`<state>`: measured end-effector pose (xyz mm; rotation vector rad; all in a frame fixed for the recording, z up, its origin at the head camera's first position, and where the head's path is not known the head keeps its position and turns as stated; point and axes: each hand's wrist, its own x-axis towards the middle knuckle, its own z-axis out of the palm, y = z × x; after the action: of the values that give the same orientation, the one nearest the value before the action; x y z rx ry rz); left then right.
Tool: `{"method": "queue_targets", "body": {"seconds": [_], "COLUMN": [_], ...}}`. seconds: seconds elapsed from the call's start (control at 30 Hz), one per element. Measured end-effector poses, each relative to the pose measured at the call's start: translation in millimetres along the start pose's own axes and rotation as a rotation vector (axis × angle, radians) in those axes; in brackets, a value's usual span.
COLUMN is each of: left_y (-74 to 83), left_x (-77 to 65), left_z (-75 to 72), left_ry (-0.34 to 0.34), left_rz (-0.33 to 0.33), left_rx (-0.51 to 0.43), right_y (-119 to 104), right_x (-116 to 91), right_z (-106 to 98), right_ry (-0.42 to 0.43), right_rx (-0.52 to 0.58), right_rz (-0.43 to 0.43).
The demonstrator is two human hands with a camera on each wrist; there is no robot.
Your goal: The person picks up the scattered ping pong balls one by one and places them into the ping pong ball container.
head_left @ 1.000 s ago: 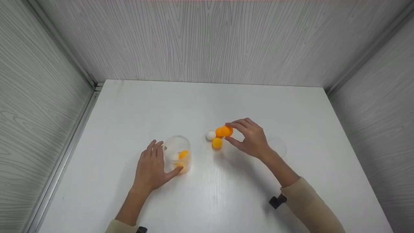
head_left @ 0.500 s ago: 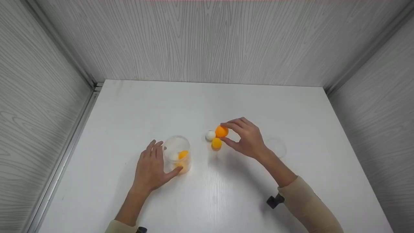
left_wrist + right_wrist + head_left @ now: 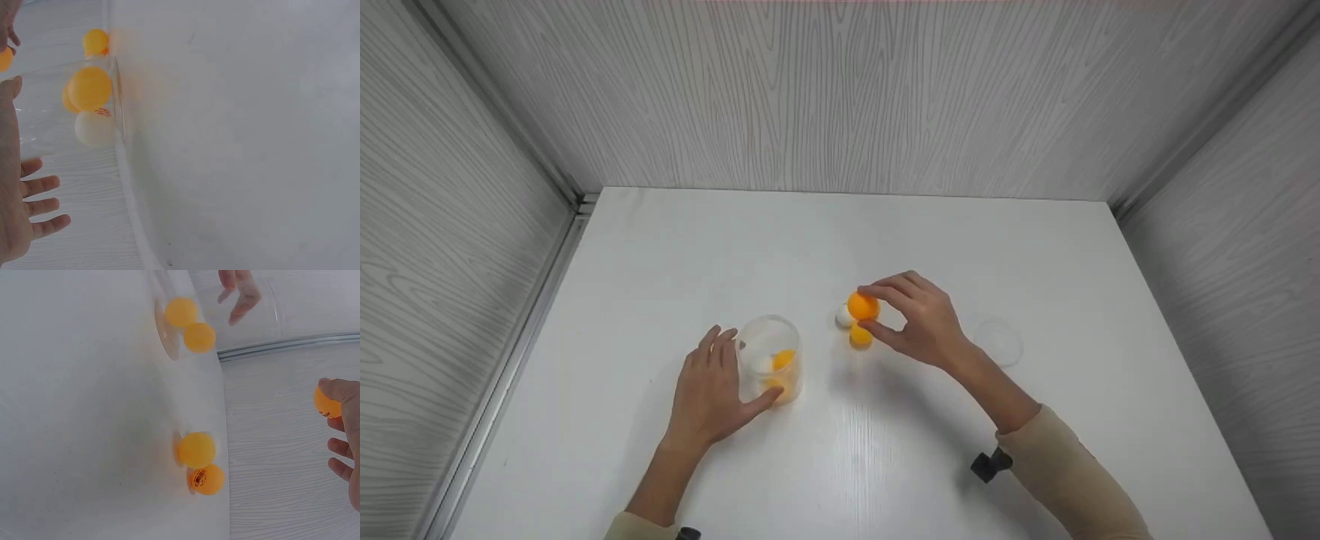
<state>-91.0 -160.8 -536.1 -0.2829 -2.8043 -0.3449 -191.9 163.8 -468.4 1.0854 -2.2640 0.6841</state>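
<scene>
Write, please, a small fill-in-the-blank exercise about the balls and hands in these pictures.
1. The right hand holds a ball whose colour is ____.
2. Inside the clear container, the ball with red print is ____ in colour.
3. In the head view, the clear disc lies to the ____ of the left hand.
Missing words: orange; white; right.
</scene>
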Motion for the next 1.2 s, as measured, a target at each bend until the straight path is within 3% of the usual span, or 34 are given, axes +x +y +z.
{"method": "queue_targets", "body": {"seconds": [0.77,1.2], "left_y": [0.9,-1.1], "left_x": [1.5,0.8], "left_z": [1.9,1.4], "left_ry": [-0.004,-0.004], "left_rz": [-0.006,-0.006], "left_rx": [0.010,-0.004], "right_y": [-22,-37], "right_x": [17,26], "right_z": [11,21], "right_ry": [0.020,0.023], "right_rx": [0.018,0.047], "right_rz": [-0.098,-0.111]}}
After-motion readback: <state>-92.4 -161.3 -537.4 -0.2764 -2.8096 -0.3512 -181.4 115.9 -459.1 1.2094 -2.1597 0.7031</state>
